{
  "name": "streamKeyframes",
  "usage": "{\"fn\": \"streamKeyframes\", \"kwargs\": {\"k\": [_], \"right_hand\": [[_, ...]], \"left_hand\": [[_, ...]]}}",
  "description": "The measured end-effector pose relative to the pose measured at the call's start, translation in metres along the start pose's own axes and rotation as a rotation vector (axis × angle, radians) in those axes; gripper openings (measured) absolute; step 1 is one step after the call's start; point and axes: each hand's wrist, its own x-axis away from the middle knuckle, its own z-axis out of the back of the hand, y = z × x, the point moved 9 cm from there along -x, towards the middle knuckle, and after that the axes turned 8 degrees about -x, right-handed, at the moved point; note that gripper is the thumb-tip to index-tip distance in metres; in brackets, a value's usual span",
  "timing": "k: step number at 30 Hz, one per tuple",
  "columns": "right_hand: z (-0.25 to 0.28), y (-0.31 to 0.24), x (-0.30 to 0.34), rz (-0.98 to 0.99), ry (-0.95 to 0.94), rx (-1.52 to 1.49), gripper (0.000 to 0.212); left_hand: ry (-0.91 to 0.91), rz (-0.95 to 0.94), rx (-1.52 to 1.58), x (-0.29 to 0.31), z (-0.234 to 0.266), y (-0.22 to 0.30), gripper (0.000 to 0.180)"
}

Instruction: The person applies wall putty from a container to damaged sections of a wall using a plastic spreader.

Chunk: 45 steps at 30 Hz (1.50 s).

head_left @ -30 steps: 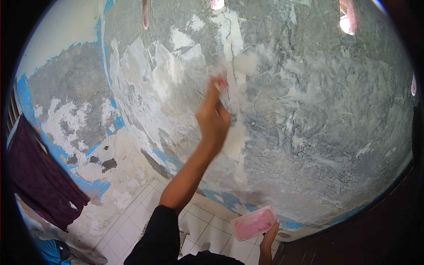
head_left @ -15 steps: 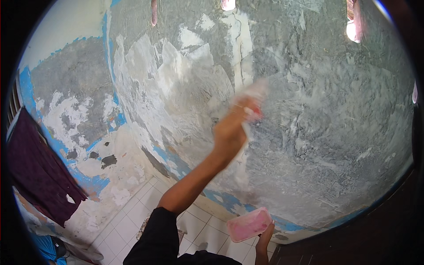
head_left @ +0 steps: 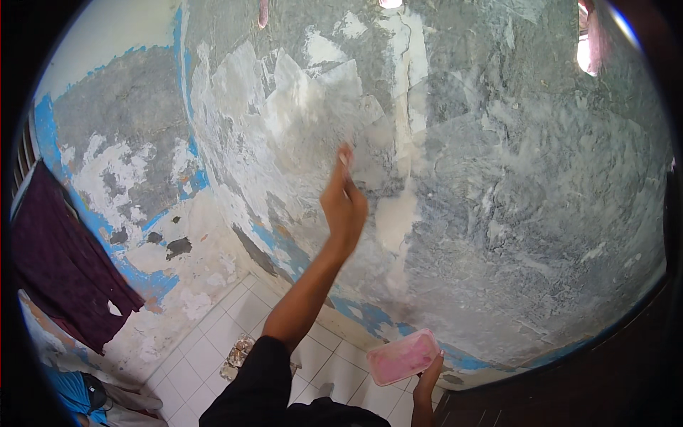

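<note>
My left hand is raised before the patchy grey wall, fingers closed on a small putty knife. The knife looks reddish and thin from this angle; its blade is hard to make out, and I cannot tell whether it touches the wall. Low on the right, my right hand grips the edge of a shallow pink plastic tray, tilted so its inside shows, smeared with whitish-pink paste. A pale vertical strip of filler runs down the wall to the right of my left hand.
White floor tiles lie below, with a rubble-like piece by my left sleeve. A dark purple cloth hangs at the left, above a blue item. A dark brown surface borders the lower right.
My left hand has swung left with the putty knife, away from the pale strip. A broad pale patch low on that strip is now uncovered. The tray has hardly moved; the view has shifted slightly.
</note>
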Motion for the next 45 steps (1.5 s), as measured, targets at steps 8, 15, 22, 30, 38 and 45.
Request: {"fn": "streamKeyframes", "kwargs": {"k": [8, 15, 22, 30, 38, 45], "right_hand": [[0.002, 0.007, 0.009, -0.029, 0.0, -0.002, 0.049], [0.012, -0.003, 0.004, 0.035, 0.012, -0.029, 0.049], [0.022, 0.005, -0.004, -0.001, -0.067, 0.052, 0.068], [0.015, -0.006, 0.008, 0.1, -0.056, 0.028, 0.052], [0.03, 0.007, 0.005, 0.086, 0.0, -0.07, 0.051], [0.058, -0.008, 0.007, 0.08, 0.077, -0.024, 0.051]], "left_hand": [[-0.338, -0.231, -0.071, 0.076, -0.077, 0.076, 0.071], [-0.181, -0.171, 0.004, 0.029, -0.039, 0.03, 0.067], [-0.438, -0.321, -0.183, 0.123, -0.067, 0.029, 0.066], [-0.099, 0.071, -0.137, -0.001, -0.027, 0.018, 0.053], [-0.343, -0.205, 0.076, 0.081, -0.08, 0.114, 0.063], [-0.149, -0.022, -0.163, -0.074, -0.076, 0.11, 0.064]]}}
